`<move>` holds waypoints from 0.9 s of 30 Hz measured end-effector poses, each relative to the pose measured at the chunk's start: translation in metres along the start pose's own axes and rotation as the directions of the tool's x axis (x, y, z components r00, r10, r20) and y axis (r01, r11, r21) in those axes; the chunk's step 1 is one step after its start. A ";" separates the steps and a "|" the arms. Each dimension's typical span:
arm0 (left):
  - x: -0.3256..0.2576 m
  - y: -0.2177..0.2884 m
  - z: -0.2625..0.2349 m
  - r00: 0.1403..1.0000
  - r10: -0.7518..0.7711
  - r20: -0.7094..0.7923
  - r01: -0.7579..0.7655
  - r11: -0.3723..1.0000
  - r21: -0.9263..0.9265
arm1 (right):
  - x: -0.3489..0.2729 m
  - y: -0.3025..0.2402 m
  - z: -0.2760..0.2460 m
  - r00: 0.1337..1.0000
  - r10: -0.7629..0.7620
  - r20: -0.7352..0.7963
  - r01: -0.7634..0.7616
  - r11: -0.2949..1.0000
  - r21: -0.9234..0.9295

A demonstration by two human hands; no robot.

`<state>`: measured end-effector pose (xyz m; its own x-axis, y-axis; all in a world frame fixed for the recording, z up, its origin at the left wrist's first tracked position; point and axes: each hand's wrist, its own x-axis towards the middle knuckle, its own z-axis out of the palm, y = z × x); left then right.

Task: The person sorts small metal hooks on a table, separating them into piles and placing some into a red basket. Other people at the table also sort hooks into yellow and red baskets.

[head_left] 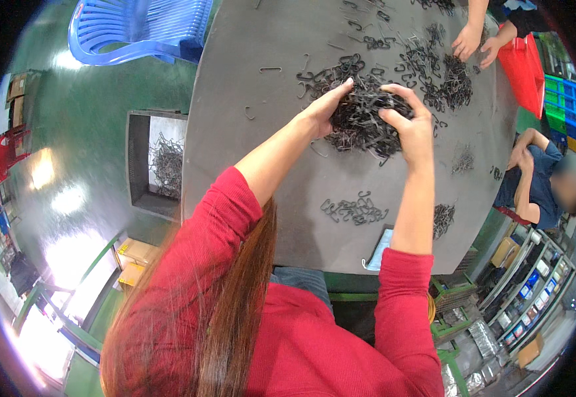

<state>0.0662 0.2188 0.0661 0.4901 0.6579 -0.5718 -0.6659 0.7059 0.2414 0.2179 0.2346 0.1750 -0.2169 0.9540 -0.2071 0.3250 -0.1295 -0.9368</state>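
Nearest the camera, red sleeves [341, 331] and long hair [235, 298] are seen; just beyond, at the near edge of the grey table [235, 132], a light blue face mask [377, 250] is laid; a little further in, a small row of black metal clips [355, 210] is spread out, with a smaller clump [442, 218] to its right.

Past these, both forearms are stretched toward the big tangled pile of clips [364, 119], which lies in the middle of the table; the pile is cupped from either side, the left hand [328, 106] pressed against its left flank with fingers held together and extended, the right hand [410, 122] set on its right flank with fingers curled and sunk into the tangle. Neither hand is closed on a single clip; the mass is bracketed between the two palms, directly between the fingers rather than ahead of them; no clear long axis can be given for the heap, which is roughly round; both hands are equally near it.

Further off, loose clips [433, 66] are scattered over the far part of the table, where another person's hands [477, 43] are at work beside a red bin [523, 69]; to the right a seated person in blue [533, 178] is seen; to the left a grey box of clips [159, 162] and a blue plastic chair [142, 26] stand on the green floor [83, 132].
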 end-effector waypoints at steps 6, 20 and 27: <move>-0.013 0.011 0.025 0.998 0.028 0.062 -0.031 0.999 0.041 | 0.021 0.018 -0.009 0.995 -0.014 -0.098 0.018 0.999 0.038; 0.070 0.056 0.031 0.634 0.770 -0.071 -0.172 0.229 0.958 | 0.117 0.085 -0.044 0.963 -0.250 -0.101 0.153 0.814 -0.561; 0.005 -0.030 -0.043 0.782 0.404 0.474 -0.076 -0.694 0.716 | -0.021 0.153 0.034 0.928 -0.166 -0.333 -0.067 0.806 -0.589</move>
<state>0.0647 0.1895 0.0224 0.3809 0.9243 0.0219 0.8276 -0.3514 0.4377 0.2407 0.1859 0.0261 0.0508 0.9971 0.0575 0.8182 -0.0085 -0.5748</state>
